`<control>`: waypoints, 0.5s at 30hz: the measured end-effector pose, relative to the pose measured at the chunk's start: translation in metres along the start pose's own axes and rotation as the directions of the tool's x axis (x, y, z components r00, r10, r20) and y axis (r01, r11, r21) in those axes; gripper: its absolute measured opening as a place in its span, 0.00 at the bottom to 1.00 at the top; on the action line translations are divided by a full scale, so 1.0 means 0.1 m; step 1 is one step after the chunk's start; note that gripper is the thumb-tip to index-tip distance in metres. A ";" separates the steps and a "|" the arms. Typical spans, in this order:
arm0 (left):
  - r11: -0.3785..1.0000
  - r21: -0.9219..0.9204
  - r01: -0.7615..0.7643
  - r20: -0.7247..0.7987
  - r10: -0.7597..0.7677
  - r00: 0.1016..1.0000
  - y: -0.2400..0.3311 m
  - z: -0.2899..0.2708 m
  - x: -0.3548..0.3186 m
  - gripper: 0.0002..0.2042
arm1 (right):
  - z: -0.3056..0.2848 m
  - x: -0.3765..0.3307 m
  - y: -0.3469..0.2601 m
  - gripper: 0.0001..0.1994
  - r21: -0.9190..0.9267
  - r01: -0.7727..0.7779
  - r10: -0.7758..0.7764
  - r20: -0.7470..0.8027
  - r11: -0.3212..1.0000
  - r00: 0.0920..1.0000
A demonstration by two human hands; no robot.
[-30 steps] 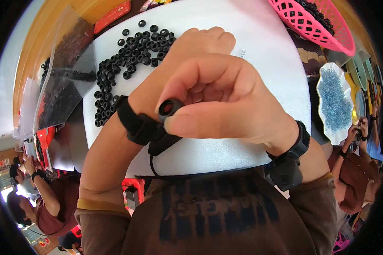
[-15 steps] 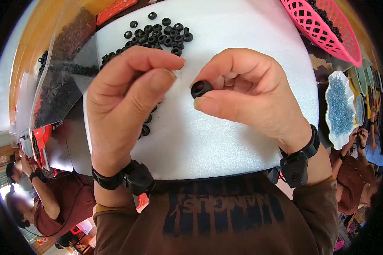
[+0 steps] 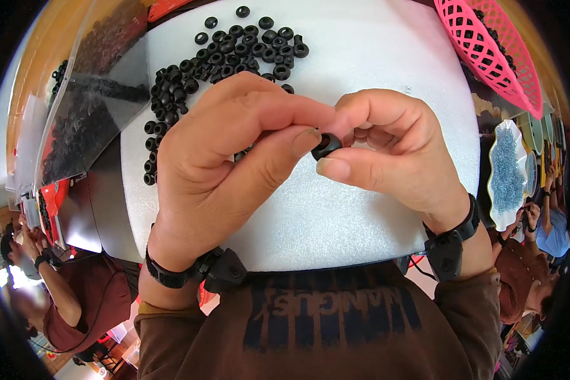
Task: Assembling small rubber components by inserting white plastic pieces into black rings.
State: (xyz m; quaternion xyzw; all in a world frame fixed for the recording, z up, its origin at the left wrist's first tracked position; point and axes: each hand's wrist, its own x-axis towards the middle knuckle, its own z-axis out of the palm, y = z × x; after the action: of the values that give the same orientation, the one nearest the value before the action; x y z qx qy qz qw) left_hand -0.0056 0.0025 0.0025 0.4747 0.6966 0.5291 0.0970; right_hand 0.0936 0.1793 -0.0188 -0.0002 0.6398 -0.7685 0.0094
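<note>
Right hand (image 3: 396,158): thumb and forefinger pinched shut on one small black ring (image 3: 327,145), above the white foam pad (image 3: 361,215). Left hand (image 3: 228,164): thumb and forefinger closed against that ring. Loose ring pile (image 3: 234,47) behind.

Head-worn fisheye, steeply downward, close.

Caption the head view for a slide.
Both hands, left hand and right hand, pinch one small black ring above a white foam board scattered with black rings.

White foam board (image 3: 361,215), pile of black rings (image 3: 228,47) on it
</note>
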 end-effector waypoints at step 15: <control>0.999 0.030 0.023 0.025 -0.024 0.999 0.02 0.02 -0.08 0.12 | 0.00 0.01 -0.04 0.11 0.240 -0.037 0.045 -0.027 0.970 0.999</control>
State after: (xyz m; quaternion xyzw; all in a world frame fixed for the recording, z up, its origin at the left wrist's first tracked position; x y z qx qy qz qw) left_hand 0.0012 -0.0020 0.0003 0.4746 0.7088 0.5113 0.1049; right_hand 0.0928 0.1797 -0.0151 0.0267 0.5425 -0.8395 0.0150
